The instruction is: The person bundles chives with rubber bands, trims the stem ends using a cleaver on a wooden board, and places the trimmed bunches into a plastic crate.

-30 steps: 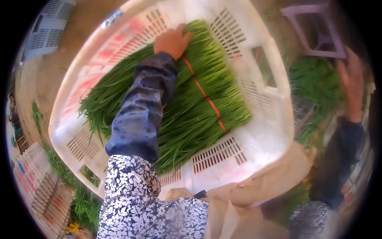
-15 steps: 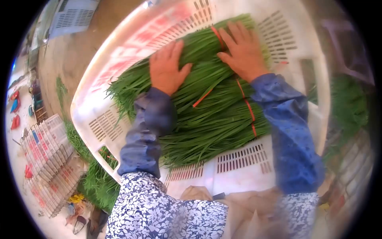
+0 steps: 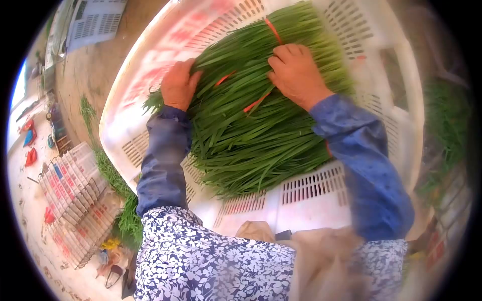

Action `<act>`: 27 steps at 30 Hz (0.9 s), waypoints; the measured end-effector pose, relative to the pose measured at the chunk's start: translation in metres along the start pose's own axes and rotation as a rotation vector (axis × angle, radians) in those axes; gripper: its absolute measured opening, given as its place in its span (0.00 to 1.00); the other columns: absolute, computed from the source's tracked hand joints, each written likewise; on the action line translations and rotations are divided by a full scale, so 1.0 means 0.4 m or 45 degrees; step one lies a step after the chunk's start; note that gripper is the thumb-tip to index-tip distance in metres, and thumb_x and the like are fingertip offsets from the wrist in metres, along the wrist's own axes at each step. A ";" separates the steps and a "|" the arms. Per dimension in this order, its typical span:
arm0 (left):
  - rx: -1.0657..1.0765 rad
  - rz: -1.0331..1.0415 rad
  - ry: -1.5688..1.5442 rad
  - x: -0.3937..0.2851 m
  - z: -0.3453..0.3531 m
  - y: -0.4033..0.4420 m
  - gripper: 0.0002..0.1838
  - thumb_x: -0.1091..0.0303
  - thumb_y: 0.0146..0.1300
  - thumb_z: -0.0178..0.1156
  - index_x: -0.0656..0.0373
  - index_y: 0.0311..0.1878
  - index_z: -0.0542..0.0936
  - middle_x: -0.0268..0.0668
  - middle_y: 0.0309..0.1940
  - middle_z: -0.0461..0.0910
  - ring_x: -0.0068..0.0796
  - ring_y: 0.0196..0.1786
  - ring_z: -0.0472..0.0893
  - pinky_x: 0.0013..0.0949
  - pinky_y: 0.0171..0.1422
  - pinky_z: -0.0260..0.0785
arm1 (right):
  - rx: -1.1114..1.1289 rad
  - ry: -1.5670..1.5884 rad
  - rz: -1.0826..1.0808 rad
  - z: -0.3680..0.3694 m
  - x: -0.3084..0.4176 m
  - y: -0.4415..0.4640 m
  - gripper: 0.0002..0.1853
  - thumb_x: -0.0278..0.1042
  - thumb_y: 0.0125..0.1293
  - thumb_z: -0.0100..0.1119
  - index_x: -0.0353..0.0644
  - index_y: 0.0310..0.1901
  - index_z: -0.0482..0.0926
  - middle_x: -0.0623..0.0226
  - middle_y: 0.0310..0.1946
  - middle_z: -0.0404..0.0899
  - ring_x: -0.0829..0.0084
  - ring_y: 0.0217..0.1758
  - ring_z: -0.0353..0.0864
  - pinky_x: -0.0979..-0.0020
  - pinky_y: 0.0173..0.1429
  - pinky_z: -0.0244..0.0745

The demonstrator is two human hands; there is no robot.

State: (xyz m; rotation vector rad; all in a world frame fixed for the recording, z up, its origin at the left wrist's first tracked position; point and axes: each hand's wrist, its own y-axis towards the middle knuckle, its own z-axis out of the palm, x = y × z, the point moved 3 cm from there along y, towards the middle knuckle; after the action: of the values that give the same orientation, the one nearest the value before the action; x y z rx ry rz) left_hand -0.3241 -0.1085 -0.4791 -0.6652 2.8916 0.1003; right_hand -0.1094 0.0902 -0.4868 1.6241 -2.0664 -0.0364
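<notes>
Long green stalks [image 3: 251,135], in bundles tied with red bands [image 3: 273,30], lie in a white slotted basket [image 3: 314,205]. At the leafy left end, my left hand [image 3: 178,84] curls its fingers round the tips of the upper stalks. My right hand [image 3: 297,72] rests on the upper bundle just below its red band, fingers bent into the leaves. Its fingertips are partly sunk among the stalks. Loose red ends of bands show between my hands.
Stacked white and red crates [image 3: 73,185] stand at the left. Loose greens [image 3: 131,220] lie beside the basket at lower left, and more greens [image 3: 444,120] are at the right. Another slotted crate [image 3: 95,22] is at the upper left.
My right hand came in from the right side onto the bundles, then slid down slightly with its fingers bending. My left hand moved left to the leaf tips and curled.
</notes>
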 end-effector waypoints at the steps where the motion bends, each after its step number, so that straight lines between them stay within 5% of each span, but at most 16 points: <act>1: 0.039 -0.134 -0.051 0.019 -0.005 -0.004 0.28 0.60 0.53 0.70 0.54 0.58 0.76 0.39 0.42 0.79 0.44 0.46 0.78 0.46 0.48 0.68 | 0.082 0.087 -0.006 0.016 0.006 0.003 0.13 0.40 0.58 0.65 0.43 0.41 0.80 0.66 0.44 0.74 0.60 0.51 0.71 0.55 0.59 0.65; 5: -0.400 0.234 0.127 -0.191 -0.161 0.047 0.20 0.73 0.55 0.65 0.59 0.53 0.80 0.41 0.45 0.84 0.44 0.42 0.82 0.39 0.47 0.75 | 0.161 -0.007 -0.010 0.044 0.048 0.021 0.12 0.41 0.59 0.64 0.46 0.42 0.80 0.67 0.43 0.73 0.62 0.49 0.70 0.59 0.58 0.66; 7: -0.467 0.377 -0.253 -0.278 -0.162 0.034 0.21 0.79 0.53 0.64 0.60 0.53 0.80 0.42 0.42 0.85 0.42 0.41 0.83 0.38 0.46 0.76 | 0.104 0.032 -0.032 0.039 0.051 -0.015 0.14 0.41 0.59 0.64 0.46 0.45 0.80 0.67 0.44 0.73 0.61 0.51 0.70 0.59 0.60 0.66; 11: -0.266 0.285 -0.676 -0.333 -0.036 0.043 0.21 0.83 0.54 0.60 0.57 0.52 0.81 0.41 0.41 0.85 0.40 0.42 0.83 0.38 0.47 0.76 | 0.003 0.110 -0.073 0.033 0.045 -0.052 0.19 0.37 0.59 0.64 0.47 0.53 0.77 0.66 0.49 0.72 0.60 0.57 0.70 0.57 0.65 0.64; 15: -0.163 0.348 -0.376 -0.299 0.042 0.089 0.20 0.80 0.53 0.57 0.50 0.49 0.83 0.33 0.39 0.82 0.39 0.43 0.80 0.39 0.45 0.75 | 0.018 0.055 -0.029 0.034 0.052 -0.057 0.20 0.35 0.58 0.64 0.47 0.54 0.77 0.64 0.51 0.72 0.59 0.59 0.69 0.56 0.66 0.63; 18: -0.017 0.417 -0.031 -0.273 0.051 0.099 0.10 0.74 0.55 0.55 0.49 0.39 0.81 0.34 0.32 0.74 0.39 0.39 0.79 0.42 0.39 0.73 | -0.028 0.085 -0.023 0.027 0.043 -0.048 0.19 0.35 0.58 0.64 0.47 0.52 0.77 0.66 0.49 0.73 0.60 0.58 0.70 0.58 0.64 0.65; 27: 0.585 0.355 0.018 -0.269 -0.036 0.106 0.11 0.77 0.54 0.51 0.54 0.39 0.79 0.41 0.35 0.77 0.46 0.39 0.80 0.46 0.39 0.72 | 0.020 0.049 -0.097 0.031 0.029 -0.001 0.21 0.29 0.51 0.65 0.50 0.50 0.79 0.74 0.44 0.78 0.66 0.52 0.74 0.62 0.59 0.67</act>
State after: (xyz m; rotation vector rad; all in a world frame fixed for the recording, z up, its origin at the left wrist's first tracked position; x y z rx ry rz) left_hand -0.2496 -0.0259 -0.4440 -0.1819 2.8431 -0.5182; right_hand -0.1158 0.0760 -0.4934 1.6995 -1.9803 -0.0154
